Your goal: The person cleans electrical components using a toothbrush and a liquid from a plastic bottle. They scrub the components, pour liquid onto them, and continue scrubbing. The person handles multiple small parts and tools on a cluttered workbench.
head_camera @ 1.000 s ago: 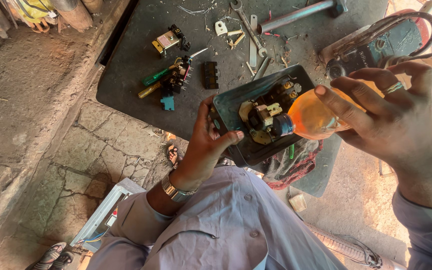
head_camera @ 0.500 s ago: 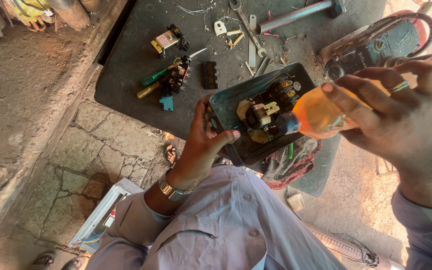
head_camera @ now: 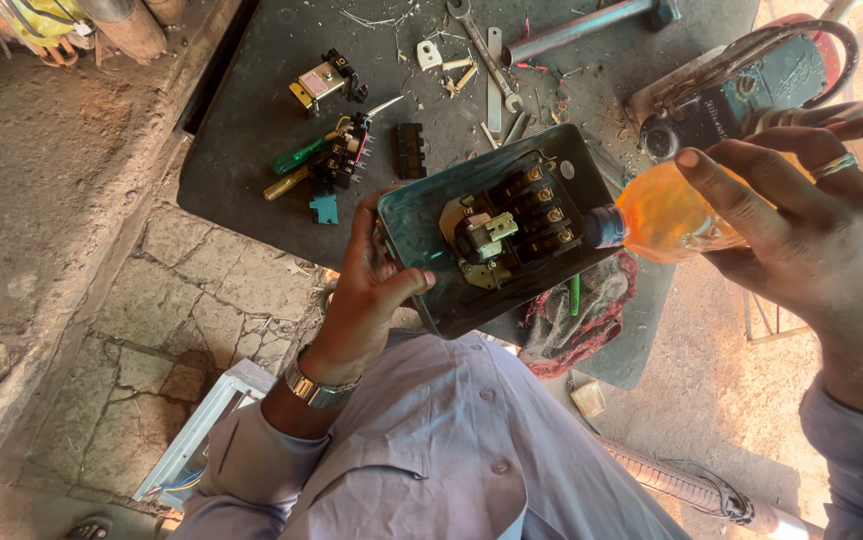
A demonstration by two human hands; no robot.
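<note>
Right now you're working over the dark bench (head_camera: 252,150), a flat slab lying across rough stone paving. Lying at its far right corner is a worn power tool (head_camera: 752,85) with a looped cable. Your left hand (head_camera: 367,290) is holding up the green switch box (head_camera: 497,225), thumb curling over its near edge and fingers pressing behind, so that grip is closing firmly on the box and keeping it tilted above the bench's near edge. Inside the box the contact block (head_camera: 512,225) with its brass screws is showing. Your right hand (head_camera: 812,235) is wrapping an orange bottle (head_camera: 667,215), fingers pressing around its body, and the bottle's dark neck is tipping onto the right side of the contact block. Beneath the box, a red rag (head_camera: 592,320) is bunching on the bench. Farther back, a spanner (head_camera: 482,50) is lying among small parts, with a green screwdriver (head_camera: 302,155) beside a loose switch part (head_camera: 352,150).
</note>
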